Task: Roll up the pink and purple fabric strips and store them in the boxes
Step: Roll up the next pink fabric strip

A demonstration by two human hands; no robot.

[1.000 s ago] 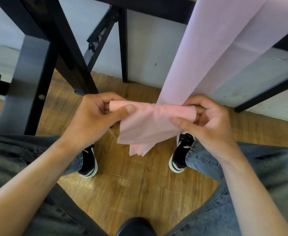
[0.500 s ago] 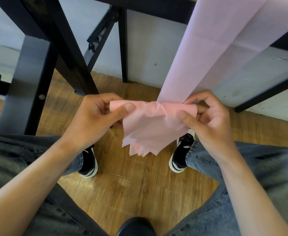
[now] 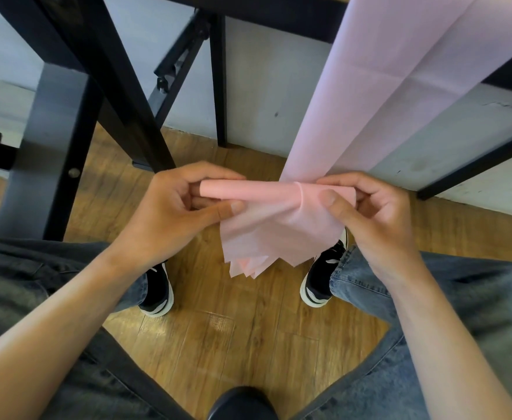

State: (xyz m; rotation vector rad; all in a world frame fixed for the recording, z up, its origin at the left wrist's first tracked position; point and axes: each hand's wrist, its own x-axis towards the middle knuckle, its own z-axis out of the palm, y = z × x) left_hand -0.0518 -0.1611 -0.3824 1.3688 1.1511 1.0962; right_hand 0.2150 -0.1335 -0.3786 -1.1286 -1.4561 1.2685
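Note:
A long pale pink fabric strip (image 3: 379,86) hangs down from the table edge at the upper right to my hands. Its lower end is turned into a small pink roll (image 3: 248,189), with loose layered ends (image 3: 266,241) dangling below. My left hand (image 3: 172,213) pinches the roll's left end between thumb and fingers. My right hand (image 3: 376,213) pinches the right end, thumb on top. No purple strip and no boxes are in view.
I sit above a wooden floor (image 3: 233,334), knees apart, black shoes (image 3: 157,289) on it. Black table legs (image 3: 103,86) and a brace stand at the left and middle. A pale wall panel (image 3: 263,86) lies behind the strip.
The folded end has been turned tighter into a roll and sits slightly higher on the strip. Both hands kept their grip, the fingers shifting around the roll.

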